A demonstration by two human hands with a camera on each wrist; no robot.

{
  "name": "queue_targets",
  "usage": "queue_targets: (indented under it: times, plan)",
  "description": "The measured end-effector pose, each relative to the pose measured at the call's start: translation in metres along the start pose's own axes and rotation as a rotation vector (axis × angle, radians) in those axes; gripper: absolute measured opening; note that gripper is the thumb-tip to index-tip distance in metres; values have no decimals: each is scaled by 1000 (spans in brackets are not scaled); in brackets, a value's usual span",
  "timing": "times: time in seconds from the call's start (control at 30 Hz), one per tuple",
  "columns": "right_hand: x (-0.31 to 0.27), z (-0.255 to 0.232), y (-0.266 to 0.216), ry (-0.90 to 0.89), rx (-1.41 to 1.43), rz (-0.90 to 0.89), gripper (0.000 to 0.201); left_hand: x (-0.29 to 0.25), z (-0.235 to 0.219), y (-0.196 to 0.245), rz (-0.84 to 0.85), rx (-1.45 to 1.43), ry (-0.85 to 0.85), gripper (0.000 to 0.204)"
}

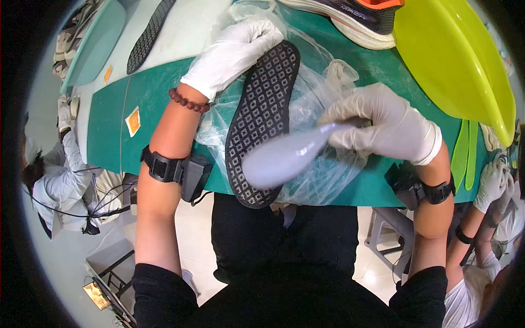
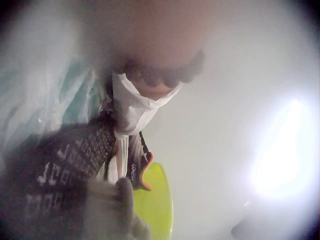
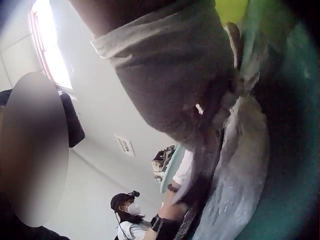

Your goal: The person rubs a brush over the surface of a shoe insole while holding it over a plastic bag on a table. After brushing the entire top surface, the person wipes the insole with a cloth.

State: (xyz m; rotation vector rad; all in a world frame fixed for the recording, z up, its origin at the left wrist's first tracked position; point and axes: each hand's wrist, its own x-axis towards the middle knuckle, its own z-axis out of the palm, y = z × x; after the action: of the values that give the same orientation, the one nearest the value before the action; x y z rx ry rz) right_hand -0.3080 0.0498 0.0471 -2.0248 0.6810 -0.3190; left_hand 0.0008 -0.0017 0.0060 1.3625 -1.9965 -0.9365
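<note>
A black shoe insole (image 1: 267,101) with a pale diamond pattern stands over the table's front edge, patterned side up. My white-gloved left hand (image 1: 240,54) grips its top end. In the left wrist view the insole (image 2: 65,160) runs darkly across the lower left. My gloved right hand (image 1: 377,123) pinches a pale paddle-shaped tool (image 1: 290,157) by its narrow end. The tool's broad end overlaps the lower part of the insole and is blurred by motion. Under both hands lies a crumpled clear plastic bag (image 1: 322,183).
A running shoe (image 1: 350,22) and a lime-green basin (image 1: 454,60) stand at the back right of the green table (image 1: 106,128). Another black insole (image 1: 149,38) lies back left, near a teal basin (image 1: 98,46). Green strips (image 1: 464,153) lie at right. Other people work on both sides.
</note>
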Motion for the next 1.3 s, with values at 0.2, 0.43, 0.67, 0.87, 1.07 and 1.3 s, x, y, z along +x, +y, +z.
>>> queue_targets:
  times: [0.2,0.43,0.67,0.87,1.07,1.3]
  plan:
    - [-1,-3,-2,372,-50,143,29,0,1,-3,22,-25,18,23]
    - [-2,-3,-10,198,37,239,30,-2,2,0,-20,-46,-13,24]
    - [-3,-3,-20,-34,181,240,30,0,0,-1,2,-43,-15,25]
    - [-3,-5,-12,124,233,288,35,1,3,-5,40,-31,21,25]
    - [-1,-3,-11,99,179,185,34,0,0,-3,7,-15,-5,24]
    - [-3,1,-7,45,209,173,36,-1,1,0,16,3,18,24]
